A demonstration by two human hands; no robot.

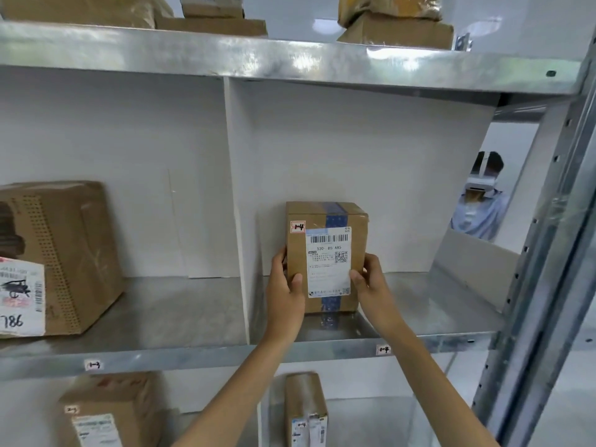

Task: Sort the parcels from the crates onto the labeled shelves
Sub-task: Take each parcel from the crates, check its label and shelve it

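- Both hands have a grip on one small brown cardboard parcel with a white shipping label and a strip of blue tape [325, 256]. The left hand [285, 285] curls round its left edge with the thumb on the front face. The right hand [371, 282] curls round its right edge, thumb on the edge of the label.
- At far left, a large brown cardboard box with a perforated side [74, 253] sits in the left compartment of the grey galvanised metal shelf [451, 304].
- A small white tag marked "1-3" [93, 364] is stuck on the shelf's front lip below that compartment.
- Below it, a brown labelled parcel [113, 411] lies on the lower shelf.
- A white upright divider panel [238, 221] separates the two compartments.
- The held parcel stands upright in the right compartment, just right of the divider and near the front, its base on the shelf. A red-bordered sticker reading "1-4" [297, 226] sits at its top left corner.
- Beneath, a narrow brown parcel [304, 411] stands on the lower shelf.
- A second white tag marked "1-4" [383, 350] is on the lip, below and right of the parcel.
- Behind the rack at right, a person in a light blue shirt [480, 208] is partly visible.
- A perforated grey metal upright [541, 253] frames the right side.
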